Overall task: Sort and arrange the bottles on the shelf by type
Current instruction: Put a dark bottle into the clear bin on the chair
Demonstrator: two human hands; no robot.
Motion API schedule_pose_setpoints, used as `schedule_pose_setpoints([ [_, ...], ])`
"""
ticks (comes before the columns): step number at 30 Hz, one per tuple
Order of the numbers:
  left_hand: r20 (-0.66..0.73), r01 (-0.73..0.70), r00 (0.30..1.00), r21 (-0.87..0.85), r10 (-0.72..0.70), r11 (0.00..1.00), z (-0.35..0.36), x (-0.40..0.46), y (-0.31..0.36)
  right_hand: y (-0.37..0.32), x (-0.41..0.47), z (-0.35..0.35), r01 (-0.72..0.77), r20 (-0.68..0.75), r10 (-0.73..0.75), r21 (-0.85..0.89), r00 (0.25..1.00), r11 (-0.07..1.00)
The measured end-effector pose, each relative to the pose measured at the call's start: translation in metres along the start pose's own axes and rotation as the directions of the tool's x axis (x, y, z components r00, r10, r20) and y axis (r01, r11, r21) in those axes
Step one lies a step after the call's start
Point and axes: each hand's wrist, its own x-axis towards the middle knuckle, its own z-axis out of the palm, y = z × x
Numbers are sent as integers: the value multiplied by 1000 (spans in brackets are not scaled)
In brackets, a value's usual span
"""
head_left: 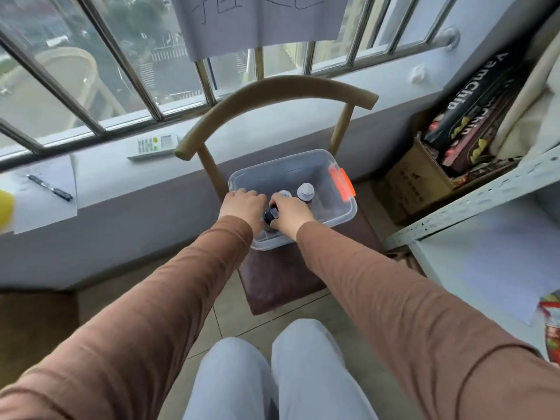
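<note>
A clear plastic bin [339, 207] with an orange latch stands on a chair seat. Inside it I see a dark bottle with a dark cap [270, 216], and behind it two bottles with pale caps, one [305, 190] at the right and one [285, 194] partly hidden by my fingers. My right hand [292, 212] curls round the dark bottle's top. My left hand [242, 204] reaches into the bin's left side, fingers curled downward; what they hold is hidden. The white metal shelf [472, 207] stands at the right.
The wooden chair [272, 92] backs onto a barred window sill with a remote control [153, 146], paper and a pen [50, 187]. A cardboard box of snack cartons [421, 180] sits by the shelf. A red packet [553, 325] lies on the shelf's lower board. My knees are below.
</note>
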Motion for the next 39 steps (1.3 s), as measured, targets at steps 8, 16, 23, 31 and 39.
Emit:
schedule_pose_setpoints([
  [8, -23, 0, 1000, 36, 1, 999, 19, 16, -2, 12, 23, 16, -20, 114, 36, -142, 993, 990],
  [16, 25, 25, 999, -52, -24, 998, -35, -16, 11, 14, -35, -38, -46, 2, 46, -61, 999, 997],
  [23, 32, -62, 997, -82, 65, 995, -168, -96, 64, 16, -191, -154, -123, -164, 129, 49, 978, 991],
  [31, -74, -367, 929, -38, 363, 930, -273, -212, 183, 37, -404, -236, -262, -410, 295, 135, 863, 955],
  [39, -103, -664, 741, 41, 664, 747, -291, -335, 355, 99, -626, -218, -436, -581, 505, 268, 639, 859],
])
